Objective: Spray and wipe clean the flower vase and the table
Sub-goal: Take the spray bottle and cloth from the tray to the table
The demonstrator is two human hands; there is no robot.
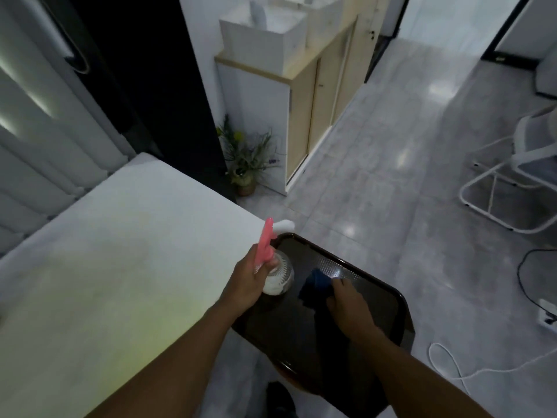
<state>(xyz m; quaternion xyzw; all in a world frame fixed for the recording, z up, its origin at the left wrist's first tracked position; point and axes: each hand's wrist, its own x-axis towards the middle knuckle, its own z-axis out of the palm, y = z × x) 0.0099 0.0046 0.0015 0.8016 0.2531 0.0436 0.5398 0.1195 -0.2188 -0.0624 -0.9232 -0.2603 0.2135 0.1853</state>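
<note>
My left hand (247, 282) grips a spray bottle (278, 276) with a clear ribbed body and a pink trigger head; it stands on the left part of a dark tray (388, 300). My right hand (346, 300) is closed on a dark blue cloth (316, 285) resting on the tray's middle. The tray sits at the right edge of the white table (120, 267). A flower vase with green and yellow flowers (245, 164) stands on the floor beyond the table's far corner, beside a cabinet.
A white and wood cabinet (301, 116) with white boxes on top stands at the back. A white chair (518, 176) is at the right. Cables and a power strip (545, 315) lie on the grey floor at the right.
</note>
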